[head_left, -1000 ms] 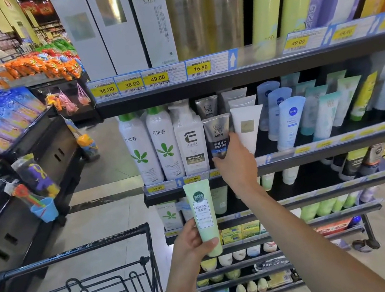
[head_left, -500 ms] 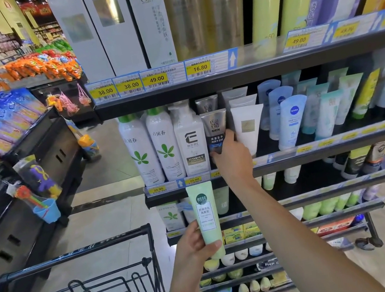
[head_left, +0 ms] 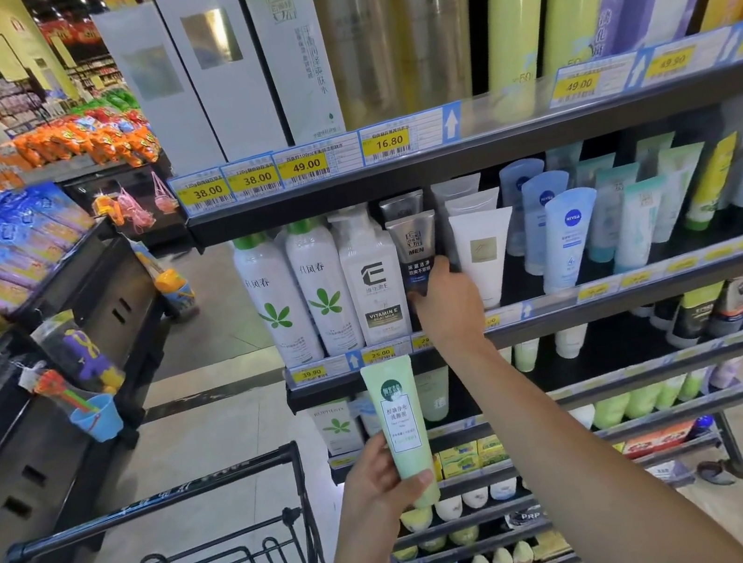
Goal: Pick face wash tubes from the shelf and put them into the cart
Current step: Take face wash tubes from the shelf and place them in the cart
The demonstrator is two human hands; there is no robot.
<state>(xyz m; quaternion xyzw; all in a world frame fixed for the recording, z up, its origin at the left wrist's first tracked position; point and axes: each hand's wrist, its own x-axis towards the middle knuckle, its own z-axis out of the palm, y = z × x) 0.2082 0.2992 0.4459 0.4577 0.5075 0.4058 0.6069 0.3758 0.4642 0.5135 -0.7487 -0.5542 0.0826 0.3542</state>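
1. A supermarket aisle: a dark metal shelf (head_left: 531,134) unit with yellow price tags carries bottles, boxes and rows of tubes, and snack displays fill the left background.
2. The cart (head_left: 161,503) stands at lower left, its black wire basket just beside the shelf end and below the left hand.
3. The left hand (head_left: 379,486) grips a pale green face wash tube (head_left: 398,424) near its lower end, holding it upright in front of the lower shelves, not yet over the cart.
4. The right hand (head_left: 449,302) reaches onto the middle shelf, fingers curled round the lower part of a grey MEN tube (head_left: 413,244), which stands between a white pump bottle (head_left: 371,276) and a white tube (head_left: 485,252).
5. To do this well, I would draw the grey tube straight out toward the body, keeping it upright so the close neighbours are not tipped.
6. Then lower both tubes into the basket rather than dropping them from height.
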